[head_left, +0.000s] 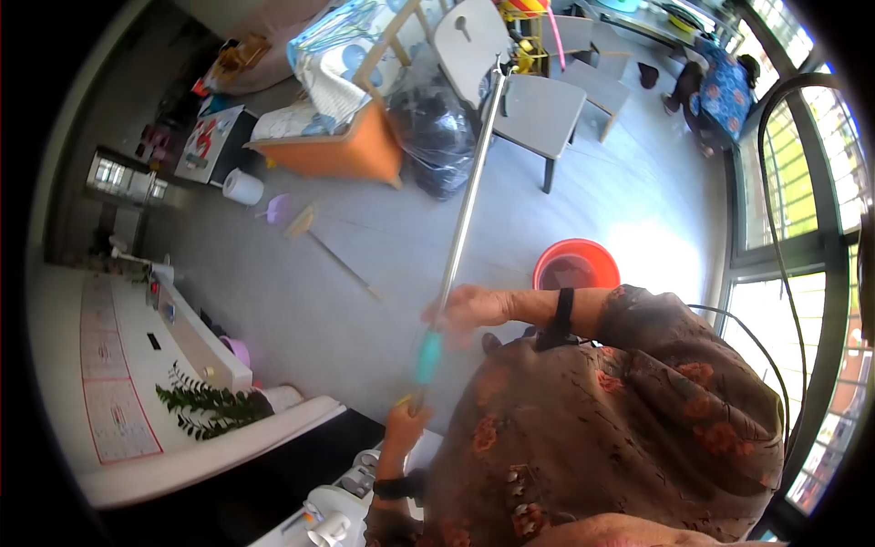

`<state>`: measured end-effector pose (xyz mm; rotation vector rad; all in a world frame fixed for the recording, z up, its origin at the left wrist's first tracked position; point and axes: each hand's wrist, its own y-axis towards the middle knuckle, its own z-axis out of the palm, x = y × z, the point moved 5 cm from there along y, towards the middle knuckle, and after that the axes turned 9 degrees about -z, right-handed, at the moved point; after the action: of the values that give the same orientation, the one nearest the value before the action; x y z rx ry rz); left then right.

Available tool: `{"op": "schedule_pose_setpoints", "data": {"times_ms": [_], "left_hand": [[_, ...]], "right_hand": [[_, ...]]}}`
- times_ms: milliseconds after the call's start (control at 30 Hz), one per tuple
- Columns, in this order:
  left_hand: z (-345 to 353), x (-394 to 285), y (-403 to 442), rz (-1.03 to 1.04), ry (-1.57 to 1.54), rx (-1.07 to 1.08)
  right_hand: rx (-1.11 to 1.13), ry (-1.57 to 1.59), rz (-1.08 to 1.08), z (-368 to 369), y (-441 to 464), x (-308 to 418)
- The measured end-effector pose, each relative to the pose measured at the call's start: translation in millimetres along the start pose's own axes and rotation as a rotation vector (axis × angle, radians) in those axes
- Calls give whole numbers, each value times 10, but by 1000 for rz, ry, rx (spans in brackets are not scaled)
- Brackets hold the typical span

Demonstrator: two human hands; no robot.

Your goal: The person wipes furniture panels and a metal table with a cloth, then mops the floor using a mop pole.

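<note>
A long silver pole [469, 196] with a teal section [427, 357] runs from lower left up to a small metal fitting near the grey chair. My right hand [469, 308], blurred, is closed around the pole just above the teal part. Lower down, my left hand [407, 424] grips the pole's bottom end, where a bit of yellow shows. Black bands circle both wrists. To the right of the pole stands a red bucket [597, 260] with something dark inside.
A broom [342, 264] and a purple dustpan [275, 209] lie on the floor. Behind are a black plastic bag [439, 137], an orange-sided piece of furniture [333, 150] and a grey chair [540, 114]. A crouching person [726, 91] is by the windows. A leafy plant [214, 401] stands left.
</note>
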<state>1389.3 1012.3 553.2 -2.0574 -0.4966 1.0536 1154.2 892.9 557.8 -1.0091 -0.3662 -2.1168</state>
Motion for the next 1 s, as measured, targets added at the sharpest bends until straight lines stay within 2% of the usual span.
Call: {"op": "schedule_pose_setpoints", "data": {"times_ms": [67, 133, 200, 267, 433, 500, 567, 600, 767, 900, 1000], "left_hand": [[-29, -55, 56, -33, -47, 65], [-65, -15, 147, -14, 51, 72], [-110, -38, 189, 15, 142, 71], [-101, -300, 30, 131, 240, 71], [-162, 18, 153, 182, 385, 107], [-207, 417, 288, 176, 450, 120], [-267, 1125, 554, 29, 646, 155], [-264, 1169, 510, 36, 657, 159], [63, 1013, 243, -115, 687, 192], [514, 685, -16, -96, 735, 188], [938, 362, -128, -69, 751, 194]], "right_hand": [[-131, -31, 21, -79, 44, -111], [-279, -84, 32, -155, 17, -182], [-341, -82, 5, -230, -18, -241], [-401, -84, -10, -328, -88, -314], [-563, -128, -52, -607, -332, -272], [-574, -103, -83, -818, -445, -308], [-578, -74, -154, -980, -635, -265], [-588, -73, -164, -1029, -749, -233], [-599, 26, -229, -1414, -1416, -128], [-517, -83, -333, -1732, -1977, -138], [-557, -22, -243, -1872, -2327, -61]]}}
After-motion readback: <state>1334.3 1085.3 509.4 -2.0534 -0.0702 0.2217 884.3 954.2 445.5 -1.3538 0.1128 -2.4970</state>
